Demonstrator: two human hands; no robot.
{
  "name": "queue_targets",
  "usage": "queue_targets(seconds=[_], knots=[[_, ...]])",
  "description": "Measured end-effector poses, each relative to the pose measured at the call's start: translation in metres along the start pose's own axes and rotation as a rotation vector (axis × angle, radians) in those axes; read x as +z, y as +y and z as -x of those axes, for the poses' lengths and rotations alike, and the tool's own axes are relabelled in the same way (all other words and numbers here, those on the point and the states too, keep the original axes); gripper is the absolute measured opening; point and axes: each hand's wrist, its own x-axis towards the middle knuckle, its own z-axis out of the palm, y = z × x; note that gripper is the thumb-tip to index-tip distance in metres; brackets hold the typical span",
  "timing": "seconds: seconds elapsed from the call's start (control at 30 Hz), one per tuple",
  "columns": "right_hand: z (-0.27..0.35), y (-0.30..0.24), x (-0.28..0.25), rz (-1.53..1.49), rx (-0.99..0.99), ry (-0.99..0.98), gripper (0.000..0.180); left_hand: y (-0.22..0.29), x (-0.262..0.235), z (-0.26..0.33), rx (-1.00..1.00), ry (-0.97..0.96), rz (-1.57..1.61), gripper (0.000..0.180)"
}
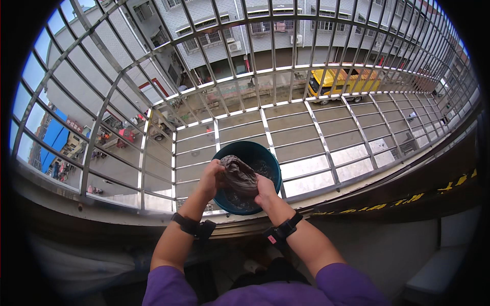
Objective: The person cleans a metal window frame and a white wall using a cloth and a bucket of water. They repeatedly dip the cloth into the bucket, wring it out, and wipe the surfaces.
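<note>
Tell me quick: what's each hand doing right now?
Left hand: closed on the wet grey cloth over the teal basin.
Right hand: closed on the same cloth, from its other end.

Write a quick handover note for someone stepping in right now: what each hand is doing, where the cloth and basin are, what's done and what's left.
Left hand: gripping the left end of the wet brown cloth.
Right hand: gripping the cloth's right end, fingers closed around it.
Cloth: bunched between both hands, held above the blue basin.
Basin: sits on the metal window grille, high over the street, with dark water inside.
Done: the cloth is wet and lifted out of the water.
Left: it looks mid-wring; probably finish squeezing over the basin.
</note>
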Motion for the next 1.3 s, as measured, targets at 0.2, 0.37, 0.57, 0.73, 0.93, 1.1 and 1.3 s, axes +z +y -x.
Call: queue_targets(seconds=[0.2,0.37,0.57,0.73,0.93,1.1,1.3], knots=[[0.046,-0.022,0.062,-0.123,0.118,0.048,0.031,-0.053,-0.011,-0.022,-0.351,-0.113,0.267,0.052],[0.048,-0.020,0.048,-0.095,0.154,0.033,0.035,-0.050,0.000,-0.025,0.068,0.026,0.079,0.028],[0.077,-0.046,0.058,0.012,0.403,0.000,0.072,-0.047,0.024,-0.001,0.470,0.098,-0.522,0.033],[0.054,-0.036,0.053,-0.097,0.252,-0.101,0.041,-0.052,0.032,0.019,0.704,0.129,-0.640,0.029],[0.011,-0.024,0.035,1.771,-0.896,0.017,0.008,-0.064,0.014,-0.003,0.330,0.229,-0.167,0.021],[0.053,-0.041,0.093,1.617,-1.046,-0.084,0.009,-0.115,-0.050,-0.074,0.262,-0.075,-0.133,0.020],[0.049,-0.055,0.086,1.647,-1.382,-0.444,0.017,-0.051,-0.008,-0.055,-0.179,-0.253,0.191,0.017]])
